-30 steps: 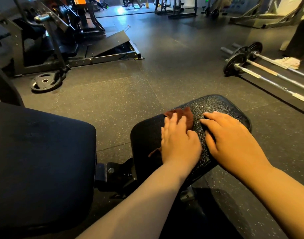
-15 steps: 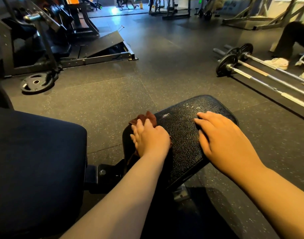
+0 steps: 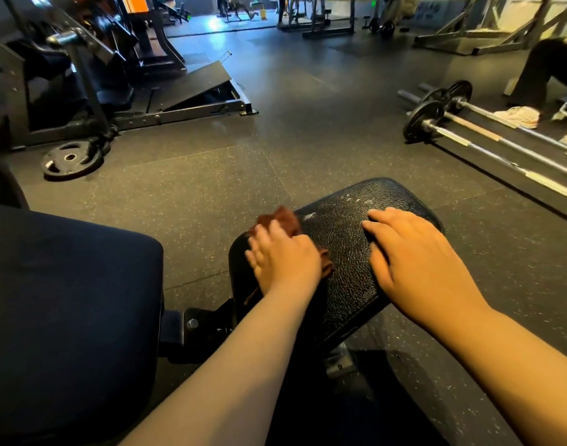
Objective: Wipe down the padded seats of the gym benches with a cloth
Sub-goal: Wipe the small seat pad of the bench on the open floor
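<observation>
- Black cracked vinyl covers the small seat pad [image 3: 346, 252], lower centre of the head view; pale scuffs mark its far half.
- Left hand [image 3: 283, 259] lies palm-down on a brown cloth [image 3: 283, 217] at the pad's left edge. Fingers are fairly straight and close together, pressing the cloth flat against the vinyl; no pinch visible.
- Cloth is bunched. One fold sticks out beyond the fingertips at the pad's far-left corner, another shows under the thumb side of the hand, and a strand hangs down the pad's left face.
- Right hand [image 3: 414, 255] rests flat on the pad's right half, fingers extended and held side by side, pointing away and left. It touches bare vinyl, apart from the cloth.
- A larger dark backrest pad [image 3: 66, 310] fills the lower left, joined to the seat by a black metal bracket [image 3: 198, 326] with a bolt.
- Floor: speckled rubber tiles [image 3: 211, 181].
- A weight plate [image 3: 70, 159] lies flat at left, beside a machine frame [image 3: 83, 85].
- Loaded barbells [image 3: 488, 136] lie at right, well apart from the bench.
- Another person's dark-trousered leg and pale shoe [image 3: 520, 115] stand at far right.
</observation>
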A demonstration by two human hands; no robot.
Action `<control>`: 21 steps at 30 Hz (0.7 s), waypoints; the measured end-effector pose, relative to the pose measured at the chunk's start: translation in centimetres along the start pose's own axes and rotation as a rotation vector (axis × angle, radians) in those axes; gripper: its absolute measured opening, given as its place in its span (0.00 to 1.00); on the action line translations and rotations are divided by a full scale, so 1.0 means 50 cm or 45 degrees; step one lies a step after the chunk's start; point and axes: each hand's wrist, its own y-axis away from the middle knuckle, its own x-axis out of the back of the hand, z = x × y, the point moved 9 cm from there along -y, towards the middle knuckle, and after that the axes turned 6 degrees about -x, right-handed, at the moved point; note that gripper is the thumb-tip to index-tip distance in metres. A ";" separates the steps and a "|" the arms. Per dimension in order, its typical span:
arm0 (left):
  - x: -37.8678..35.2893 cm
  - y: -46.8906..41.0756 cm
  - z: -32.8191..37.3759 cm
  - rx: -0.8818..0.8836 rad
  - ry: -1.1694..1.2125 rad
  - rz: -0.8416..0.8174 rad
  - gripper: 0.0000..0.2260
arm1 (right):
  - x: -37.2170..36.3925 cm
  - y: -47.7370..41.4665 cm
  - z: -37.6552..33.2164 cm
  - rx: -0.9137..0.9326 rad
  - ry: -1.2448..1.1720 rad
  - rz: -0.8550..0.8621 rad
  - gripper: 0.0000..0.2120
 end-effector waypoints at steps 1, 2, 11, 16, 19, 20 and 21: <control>0.004 -0.004 -0.013 0.101 0.012 0.013 0.28 | 0.001 0.001 0.001 -0.001 0.000 0.002 0.19; 0.003 -0.006 -0.017 0.154 0.020 0.004 0.28 | 0.002 0.003 0.001 -0.002 0.000 0.005 0.17; -0.058 0.064 0.123 -0.499 0.116 -0.253 0.26 | -0.002 0.000 0.000 -0.038 -0.002 0.006 0.18; -0.045 0.057 0.110 -0.537 -0.063 -0.194 0.26 | -0.004 -0.004 0.001 -0.052 -0.024 0.017 0.17; -0.015 0.010 0.040 -0.192 -0.127 -0.089 0.26 | -0.006 -0.001 0.003 -0.054 -0.015 0.010 0.17; -0.011 0.001 0.020 -0.070 -0.098 -0.077 0.26 | -0.005 -0.001 0.003 -0.055 -0.015 0.003 0.17; -0.009 -0.002 0.008 0.013 -0.077 -0.072 0.26 | -0.003 -0.001 0.004 -0.053 -0.015 -0.005 0.17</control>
